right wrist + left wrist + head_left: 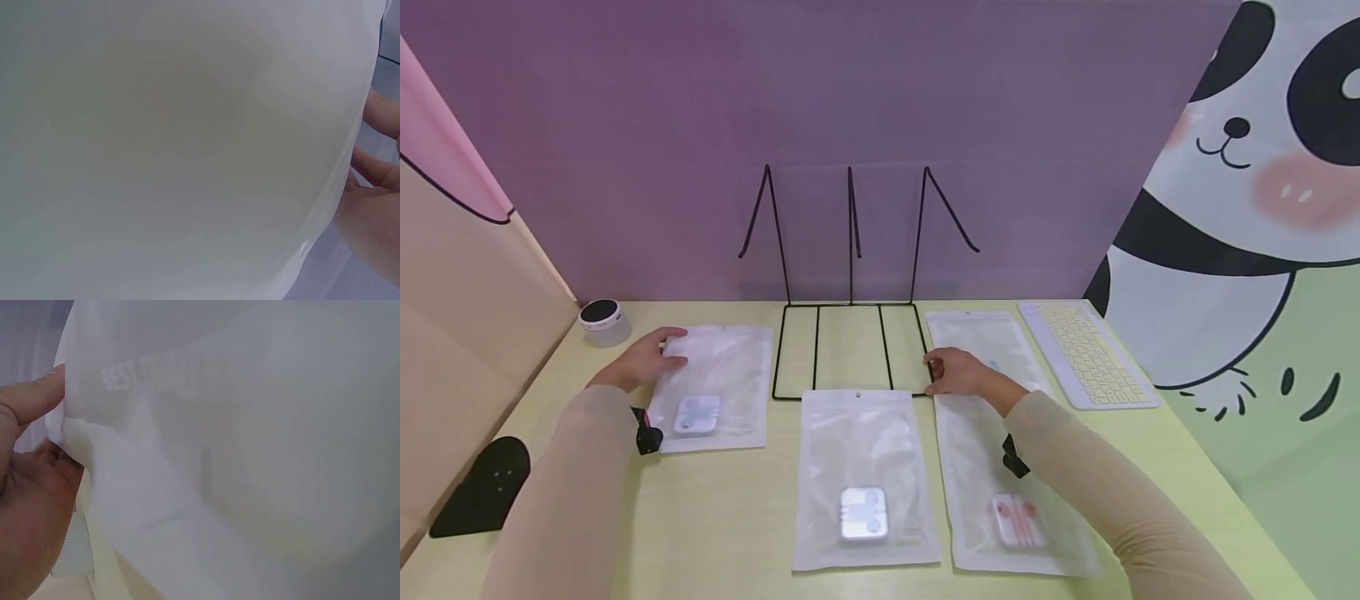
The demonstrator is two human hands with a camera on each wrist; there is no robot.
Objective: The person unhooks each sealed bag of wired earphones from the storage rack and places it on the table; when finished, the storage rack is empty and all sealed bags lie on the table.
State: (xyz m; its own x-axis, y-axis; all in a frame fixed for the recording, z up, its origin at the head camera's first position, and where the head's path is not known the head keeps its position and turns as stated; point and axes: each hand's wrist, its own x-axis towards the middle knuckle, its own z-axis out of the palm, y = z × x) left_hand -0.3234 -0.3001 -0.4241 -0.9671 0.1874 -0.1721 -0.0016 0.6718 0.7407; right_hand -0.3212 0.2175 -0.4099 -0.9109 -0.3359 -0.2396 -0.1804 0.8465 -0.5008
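Observation:
In the head view my left hand (pixel 643 360) pinches the left edge of a frosted zip bag (pixel 730 358), thumb on top. That bag fills most of the left wrist view, with my left hand (pixel 37 469) at its edge. My right hand (pixel 958 372), fingers bent, is at the right side of a black wire rack (pixel 851 305), over the lower end of another frosted bag (pixel 973 329); I cannot tell whether it holds anything. Just below lies a bag with a pink item (pixel 992 450). A frosted bag (pixel 859 442) with a small white case lies in front of the rack.
A white keyboard (pixel 1088 354) lies at the back right. A small white jar with a black top (pixel 605 323) stands at the back left. Nearer on the left edge is a dark flat object (pixel 486 487). A purple backdrop (pixel 662 125) hangs behind the table.

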